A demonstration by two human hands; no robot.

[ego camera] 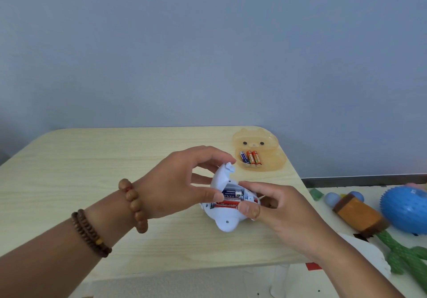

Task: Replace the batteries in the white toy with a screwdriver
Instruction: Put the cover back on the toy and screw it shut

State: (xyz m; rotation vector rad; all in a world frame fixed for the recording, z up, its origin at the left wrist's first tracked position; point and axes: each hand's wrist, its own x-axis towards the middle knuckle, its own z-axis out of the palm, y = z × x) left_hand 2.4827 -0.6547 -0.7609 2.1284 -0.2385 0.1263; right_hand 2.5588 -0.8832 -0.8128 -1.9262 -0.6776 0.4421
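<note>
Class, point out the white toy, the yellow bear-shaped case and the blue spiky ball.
white toy (227,222): head view, lower shell.
yellow bear-shaped case (254,139): head view, open lid.
blue spiky ball (403,210): head view, middle.

The pale wooden table fills the lower middle of the view, with the blue-grey wall behind it at 12 o'clock. Near the table's centre-right sits the white plastic toy, its underside up, with red and blue cylindrical batteries lying in its uncovered compartment. The left hand holds the toy from 9 o'clock, the right hand from 3 o'clock. At 1 o'clock from the toy, near the table's far right corner, lies the translucent orange bear-shaped case, with three loose cylindrical batteries side by side in it. Off the table at 3 o'clock lie a blue spiky rubber ball, an orange-brown block-shaped toy left of it, and a green cactus-shaped plush in front of both.
</note>
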